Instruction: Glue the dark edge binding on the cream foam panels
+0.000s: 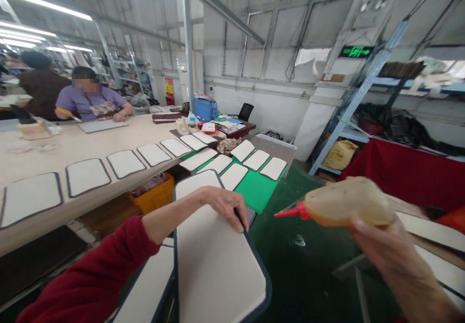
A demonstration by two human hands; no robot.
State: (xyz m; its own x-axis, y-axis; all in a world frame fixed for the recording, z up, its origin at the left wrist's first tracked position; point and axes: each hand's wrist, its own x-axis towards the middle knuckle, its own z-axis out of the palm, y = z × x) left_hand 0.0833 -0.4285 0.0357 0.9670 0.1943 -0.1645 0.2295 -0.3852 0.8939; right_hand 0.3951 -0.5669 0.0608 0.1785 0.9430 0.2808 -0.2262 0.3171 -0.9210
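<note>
My left hand [227, 207] grips the dark-edged rim of a large white panel [214, 265] with rounded corners, the fingers closed over its right side. The panel tilts in front of me, and a second white panel [148, 284] shows partly behind it at lower left. On the right, my right hand [392, 250] is wrapped round a squeeze bottle [348, 202], cloudy and half filled with amber liquid. Its red nozzle [294, 210] points left toward the panel, apart from it. Some of the right fingers are hidden behind the bottle.
Several white panels with dark edges lie along the beige table [90, 141] and on a green surface [259, 187]. An orange crate [154, 194] stands below the table. A person in purple [90, 100] works across it. Blue metal shelving [359, 100] rises at right.
</note>
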